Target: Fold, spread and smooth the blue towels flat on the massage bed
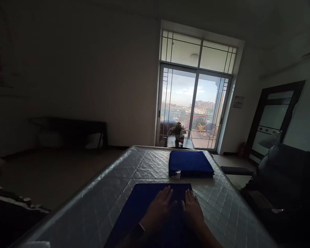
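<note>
A dark blue folded cloth (144, 199) lies flat on the near part of the table. On top of it rests my left hand (161, 205), palm down with the fingers stretched forward. My right hand (192, 206) lies flat along the cloth's right edge, its fingers also extended. Neither hand grips anything. Just beyond them sits a second blue folded cloth (191, 162), thicker and neatly stacked, with a small white tag (178, 174) at its front edge.
The table wears a shiny quilted cover (113, 193). Behind it stands a small dark table (188, 143) with a potted plant (177, 129) and a bottle (182, 135), before a glass sliding door (178, 96). A dark armchair (281, 172) is on the right, a dark bench (77, 127) on the left.
</note>
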